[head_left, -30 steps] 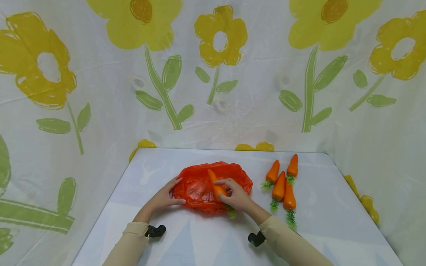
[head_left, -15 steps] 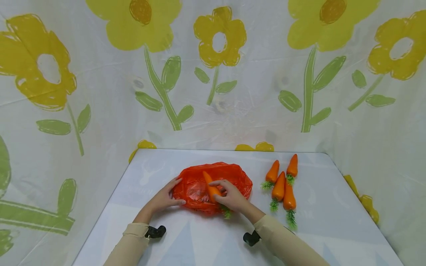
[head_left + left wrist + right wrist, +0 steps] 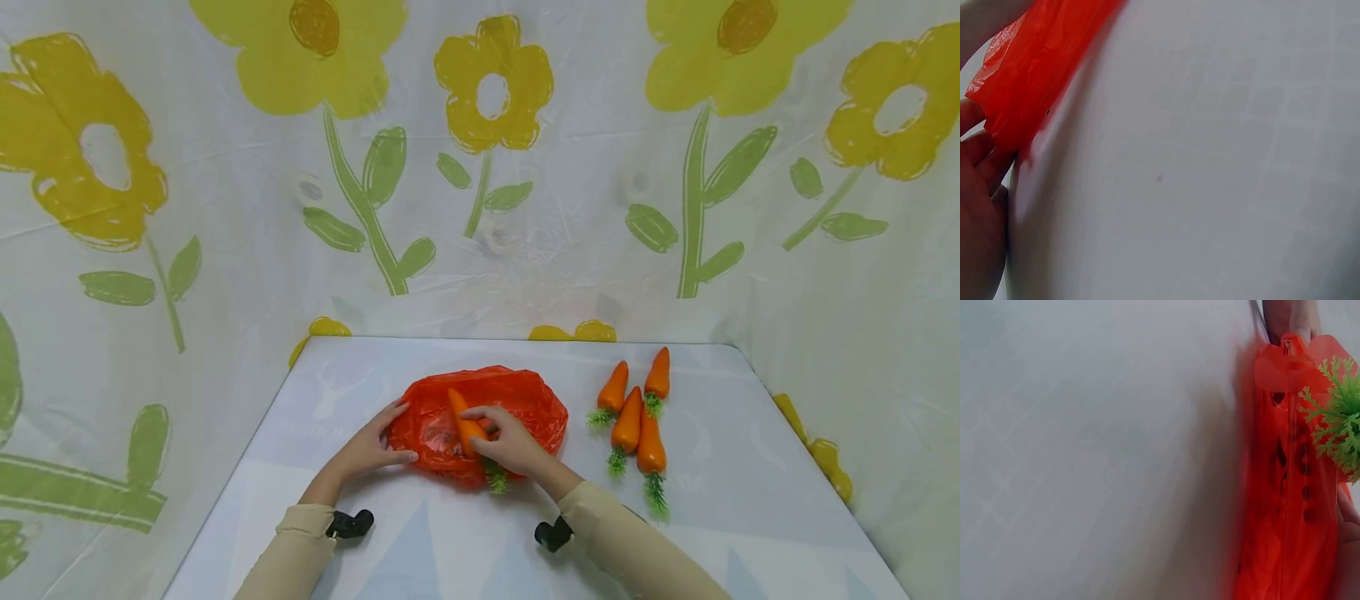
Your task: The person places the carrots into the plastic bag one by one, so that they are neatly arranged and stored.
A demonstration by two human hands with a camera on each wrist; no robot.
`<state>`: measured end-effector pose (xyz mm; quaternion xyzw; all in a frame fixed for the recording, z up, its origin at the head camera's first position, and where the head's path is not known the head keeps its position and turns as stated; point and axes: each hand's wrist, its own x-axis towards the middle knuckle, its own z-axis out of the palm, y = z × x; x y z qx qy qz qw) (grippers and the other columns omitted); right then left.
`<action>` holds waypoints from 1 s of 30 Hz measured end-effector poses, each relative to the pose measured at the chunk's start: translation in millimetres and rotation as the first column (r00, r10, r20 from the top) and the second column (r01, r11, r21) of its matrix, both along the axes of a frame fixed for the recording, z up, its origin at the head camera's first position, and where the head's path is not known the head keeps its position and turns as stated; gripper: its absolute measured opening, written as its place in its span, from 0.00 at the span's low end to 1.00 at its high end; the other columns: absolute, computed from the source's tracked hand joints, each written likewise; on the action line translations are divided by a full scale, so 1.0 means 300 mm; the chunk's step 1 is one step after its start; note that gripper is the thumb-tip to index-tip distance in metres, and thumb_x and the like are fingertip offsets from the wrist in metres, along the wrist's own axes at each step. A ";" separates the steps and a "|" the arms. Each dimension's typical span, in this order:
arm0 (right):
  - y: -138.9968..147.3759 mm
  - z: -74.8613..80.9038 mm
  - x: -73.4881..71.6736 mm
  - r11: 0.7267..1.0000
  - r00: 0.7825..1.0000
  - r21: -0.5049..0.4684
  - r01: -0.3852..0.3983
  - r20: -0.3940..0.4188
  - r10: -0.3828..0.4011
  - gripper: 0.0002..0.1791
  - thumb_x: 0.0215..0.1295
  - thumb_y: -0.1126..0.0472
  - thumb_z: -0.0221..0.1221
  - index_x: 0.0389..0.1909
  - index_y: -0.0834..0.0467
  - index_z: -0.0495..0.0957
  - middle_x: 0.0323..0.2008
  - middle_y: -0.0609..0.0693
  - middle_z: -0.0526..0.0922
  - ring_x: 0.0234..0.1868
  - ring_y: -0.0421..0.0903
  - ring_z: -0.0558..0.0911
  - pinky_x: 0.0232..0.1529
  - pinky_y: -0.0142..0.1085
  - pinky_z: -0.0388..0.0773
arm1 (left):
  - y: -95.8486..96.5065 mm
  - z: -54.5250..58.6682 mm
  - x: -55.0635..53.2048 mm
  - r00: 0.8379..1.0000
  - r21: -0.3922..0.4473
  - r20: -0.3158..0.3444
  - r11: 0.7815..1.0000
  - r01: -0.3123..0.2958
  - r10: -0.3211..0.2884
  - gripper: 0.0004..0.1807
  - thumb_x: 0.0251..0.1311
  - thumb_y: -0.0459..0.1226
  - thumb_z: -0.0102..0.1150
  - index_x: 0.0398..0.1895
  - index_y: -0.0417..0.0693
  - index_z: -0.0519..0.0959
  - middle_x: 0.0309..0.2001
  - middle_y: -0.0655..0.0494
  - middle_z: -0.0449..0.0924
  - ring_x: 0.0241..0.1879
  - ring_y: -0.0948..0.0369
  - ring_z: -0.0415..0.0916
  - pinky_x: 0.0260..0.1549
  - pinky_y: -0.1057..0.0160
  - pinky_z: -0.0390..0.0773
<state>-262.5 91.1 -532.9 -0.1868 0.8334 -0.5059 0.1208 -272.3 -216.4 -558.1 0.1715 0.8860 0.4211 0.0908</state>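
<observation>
A red plastic bag (image 3: 427,417) lies spread with its mouth open on the table, its crinkled rim raised. At its left end my left hand (image 3: 367,446) holds the rim, thumb in front and fingers behind. In the left wrist view, the fingers (image 3: 985,156) touch the red plastic. My right hand (image 3: 513,442) pinches an orange carrot (image 3: 459,417) over the bag, tip pointing away and leafy top toward me. The right wrist view shows the carrot's green leaves (image 3: 1341,419) beside the bag's side; its orange body is hidden there.
Several more carrots (image 3: 627,425) with green tops lie in a group to the right of the bag. The white table (image 3: 735,467) ends at a rear edge before a flower-printed curtain (image 3: 570,267). Black wrist cameras (image 3: 553,533) protrude beneath the sleeves.
My right hand has carried the carrot leftward over the bag, toward the left hand. My left hand stays at the bag's left end. The other carrots have not moved.
</observation>
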 end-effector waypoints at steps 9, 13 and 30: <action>-0.039 -0.004 -0.010 0.999 0.999 0.024 0.027 0.017 -0.027 0.21 0.66 0.50 0.63 0.60 0.37 0.79 0.54 0.46 0.76 0.50 0.49 0.75 0.45 0.43 0.82 | -0.003 -0.002 -0.001 1.000 0.007 -0.015 1.000 0.009 -0.009 0.55 0.52 0.51 0.77 0.79 0.43 0.59 0.81 0.43 0.49 0.77 0.39 0.48 0.71 0.36 0.56; -0.056 -0.006 -0.015 0.999 0.999 0.021 0.037 0.018 -0.038 0.21 0.66 0.50 0.63 0.60 0.38 0.79 0.54 0.46 0.77 0.50 0.48 0.75 0.46 0.42 0.81 | -0.007 -0.004 -0.002 1.000 -0.008 -0.021 1.000 0.005 -0.005 0.55 0.52 0.52 0.77 0.80 0.45 0.58 0.81 0.44 0.49 0.78 0.40 0.48 0.71 0.37 0.56; -0.127 -0.023 -0.030 0.998 0.997 0.021 0.065 0.028 -0.066 0.21 0.67 0.50 0.64 0.61 0.39 0.79 0.56 0.47 0.76 0.48 0.48 0.75 0.48 0.43 0.80 | -0.008 -0.017 -0.005 0.999 0.007 -0.043 1.000 0.011 -0.011 0.55 0.52 0.53 0.76 0.79 0.45 0.59 0.81 0.45 0.49 0.78 0.40 0.48 0.71 0.35 0.55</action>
